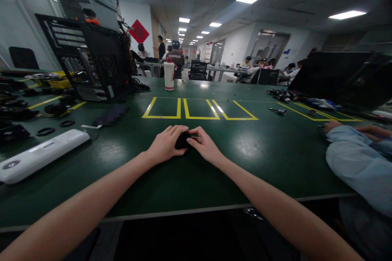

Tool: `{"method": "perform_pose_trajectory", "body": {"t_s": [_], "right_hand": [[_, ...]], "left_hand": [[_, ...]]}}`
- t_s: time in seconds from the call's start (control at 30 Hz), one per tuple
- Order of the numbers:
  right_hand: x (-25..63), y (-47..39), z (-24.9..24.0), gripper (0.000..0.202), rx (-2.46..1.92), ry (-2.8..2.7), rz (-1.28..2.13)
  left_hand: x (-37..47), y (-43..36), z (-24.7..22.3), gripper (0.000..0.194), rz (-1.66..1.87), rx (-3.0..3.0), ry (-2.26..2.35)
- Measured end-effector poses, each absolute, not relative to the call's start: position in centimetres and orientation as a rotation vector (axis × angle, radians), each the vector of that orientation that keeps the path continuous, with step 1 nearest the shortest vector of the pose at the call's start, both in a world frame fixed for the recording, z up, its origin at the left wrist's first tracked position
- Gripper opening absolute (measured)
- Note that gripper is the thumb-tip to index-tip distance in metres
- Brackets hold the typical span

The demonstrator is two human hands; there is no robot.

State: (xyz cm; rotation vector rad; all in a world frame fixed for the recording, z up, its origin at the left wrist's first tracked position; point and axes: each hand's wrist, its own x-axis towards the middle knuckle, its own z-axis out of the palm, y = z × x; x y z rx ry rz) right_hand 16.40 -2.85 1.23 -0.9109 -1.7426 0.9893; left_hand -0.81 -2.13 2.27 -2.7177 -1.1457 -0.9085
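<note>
Between my two hands sits a small black rounded object, just over the green table. Its kind is hard to make out. My left hand curls around its left side, with the thumb below and the fingers over the top. From the right, my right hand pinches at its edge with thumb and fingertips. Much of the object is hidden by my fingers. Beyond the hands, yellow tape outlines mark the tabletop.
On the left lie a long white device, black rings and an open black computer case. A white cup stands at the back. At right, a co-worker's sleeve rests near a small metal tool.
</note>
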Motion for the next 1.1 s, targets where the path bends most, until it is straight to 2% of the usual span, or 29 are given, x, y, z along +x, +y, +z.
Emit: {"method": "perform_pose_trajectory", "body": {"t_s": [0.17,0.33,0.5,0.67,0.83,1.1], "right_hand": [[16.50,-2.56,1.22,0.030,-0.965,-1.746,1.019],[16.48,-2.64,1.03,0.031,-0.892,-1.728,1.085],[16.39,-2.70,0.97,0.020,-0.857,-1.729,1.033],[16.46,-2.44,1.01,0.031,-0.894,-1.770,0.957],[16.57,-2.57,1.12,0.034,-0.913,-1.768,1.045],[16.36,-2.85,1.25,0.017,-0.880,-1.745,0.959]], "left_hand": [[-0.83,-2.13,2.26,0.056,-0.913,-2.720,-1.149],[-0.89,-2.14,2.25,0.057,-0.912,-2.721,-1.149],[-0.85,-2.06,2.24,0.057,-0.900,-2.720,-1.159],[-0.83,-2.07,2.27,0.057,-0.886,-2.722,-1.169],[-0.89,-2.15,2.35,0.058,-0.888,-2.734,-1.156],[-0.81,-2.14,2.42,0.057,-0.907,-2.736,-1.160]]}}
